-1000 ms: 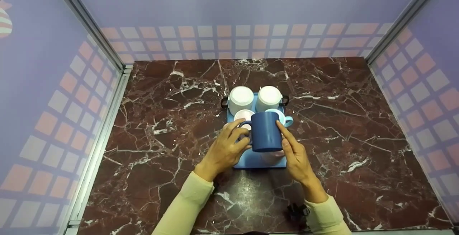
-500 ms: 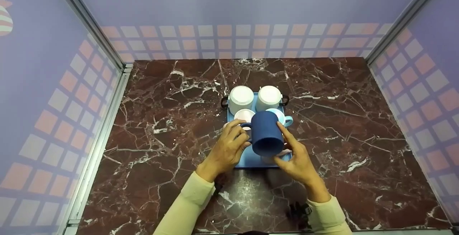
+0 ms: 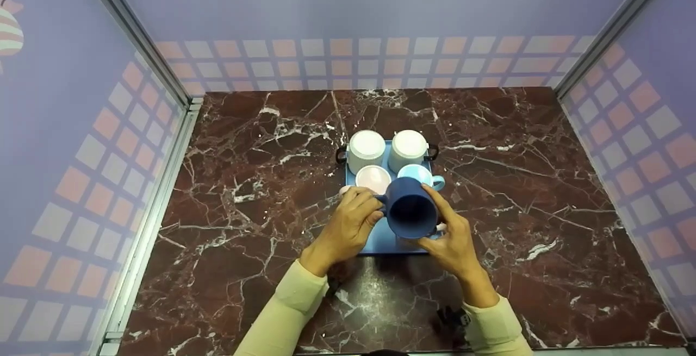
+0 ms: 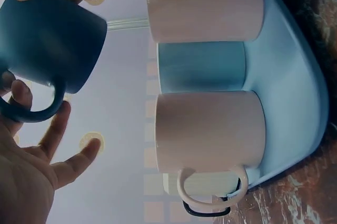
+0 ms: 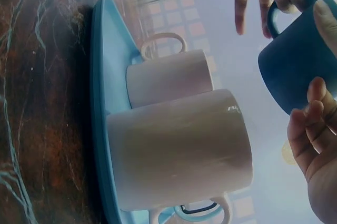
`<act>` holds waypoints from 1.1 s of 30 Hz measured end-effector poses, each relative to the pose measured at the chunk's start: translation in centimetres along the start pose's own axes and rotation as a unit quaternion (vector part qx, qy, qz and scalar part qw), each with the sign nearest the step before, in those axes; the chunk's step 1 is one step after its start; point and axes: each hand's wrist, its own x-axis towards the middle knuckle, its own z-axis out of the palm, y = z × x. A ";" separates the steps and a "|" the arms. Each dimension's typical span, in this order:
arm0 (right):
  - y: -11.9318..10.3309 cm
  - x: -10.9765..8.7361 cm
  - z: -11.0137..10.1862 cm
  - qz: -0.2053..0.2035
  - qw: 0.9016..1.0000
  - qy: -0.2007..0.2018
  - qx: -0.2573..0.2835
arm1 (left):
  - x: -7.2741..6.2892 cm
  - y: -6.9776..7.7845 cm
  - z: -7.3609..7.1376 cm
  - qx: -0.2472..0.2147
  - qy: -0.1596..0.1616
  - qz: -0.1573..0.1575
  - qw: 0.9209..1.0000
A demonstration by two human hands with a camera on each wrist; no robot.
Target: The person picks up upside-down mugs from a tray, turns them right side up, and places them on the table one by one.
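A dark blue mug (image 3: 396, 188) is held in the air over the near part of a light blue tray (image 3: 380, 241), its open mouth tilted towards me. My left hand (image 3: 348, 230) grips the mug's handle from the left. In the left wrist view, two of its fingers (image 4: 79, 163) stretch away from the handle. Fingers and thumb of my right hand (image 3: 455, 244) hold the mug's body on the right side. Below it, a pink mug (image 5: 179, 155) stands on the tray, largely hidden from the head view.
Two white mugs (image 3: 366, 147) with black handles rest at the tray's far end, bottoms up. In the middle row are a pink mug (image 3: 373, 179) and a light blue mug (image 3: 416, 174). Purple panels (image 3: 348, 2) enclose the marbled table (image 3: 261, 193).
The dark blue mug has tipped so its mouth now faces me, and it sits slightly lower. My right thumb has shifted down along the mug towards its rim.
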 end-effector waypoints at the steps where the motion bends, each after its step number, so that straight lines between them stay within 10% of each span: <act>1: -0.4 0.2 -0.1 0.001 1.000 -0.001 0.002 | 0.0 0.0 0.0 -0.007 -0.002 -0.006 1.000; 17: -1.0 0.3 -0.1 0.045 0.999 0.009 0.015 | 0.5 0.3 0.0 -0.056 0.000 -0.084 0.995; 33: -1.0 0.2 0.8 0.109 0.994 0.020 0.018 | 0.9 0.6 0.5 -0.196 -0.023 -0.200 0.960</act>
